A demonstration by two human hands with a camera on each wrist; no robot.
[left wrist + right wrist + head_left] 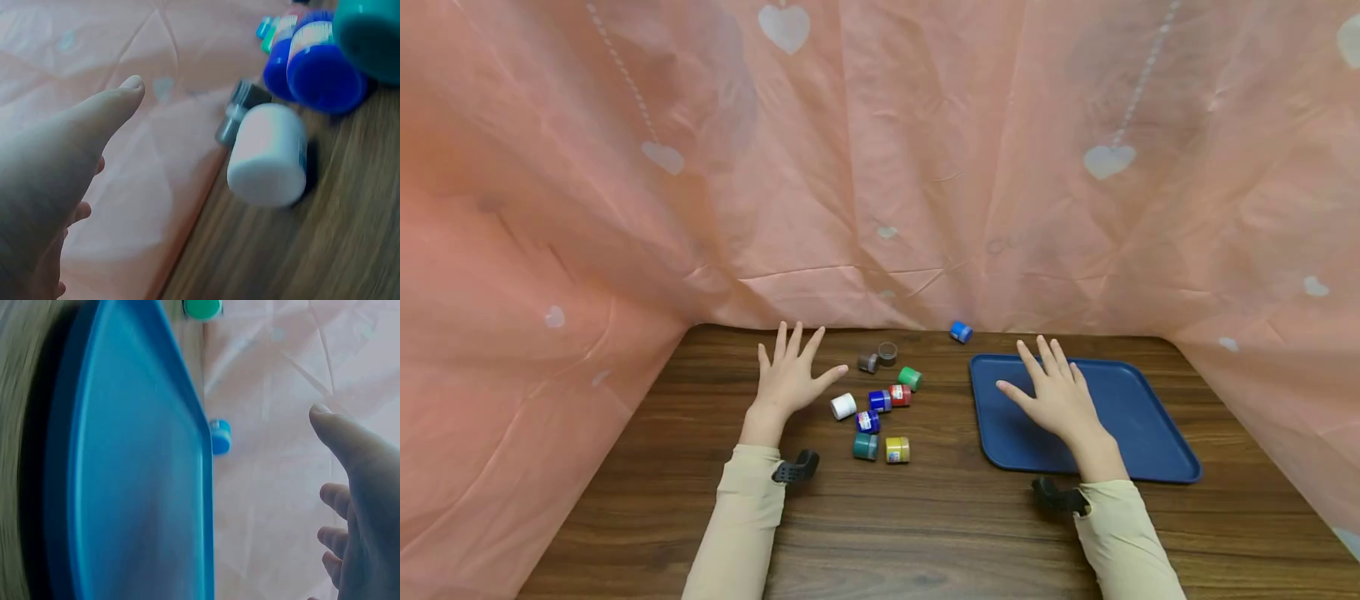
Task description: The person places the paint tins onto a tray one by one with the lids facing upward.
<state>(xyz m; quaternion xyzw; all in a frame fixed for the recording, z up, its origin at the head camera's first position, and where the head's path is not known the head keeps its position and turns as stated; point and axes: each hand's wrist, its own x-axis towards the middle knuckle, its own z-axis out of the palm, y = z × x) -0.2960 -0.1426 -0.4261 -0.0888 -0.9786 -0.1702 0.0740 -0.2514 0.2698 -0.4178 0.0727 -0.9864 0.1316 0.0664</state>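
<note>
My left hand [786, 382] is spread with fingers apart, left of a group of small paint jars, and holds nothing. Nearest to its thumb lies a white jar [843, 407]. Close by are two dark blue jars [867, 422], a red jar [900, 395], a green jar [910, 378], a teal jar [865, 447] and a yellow jar [897, 450]. Behind them are a grey-brown jar [868, 362] and a dark round jar [887, 354]. Over the blue tray [1138, 417], my right hand [1060, 398] is spread too, with nothing in its grasp.
A bright blue jar [961, 332] lies apart at the table's back edge, near the tray's far left corner. Pink curtain [880, 167] with hearts hangs behind and at both sides of the brown wooden table [925, 533]. Black bands [797, 467] sit at both wrists.
</note>
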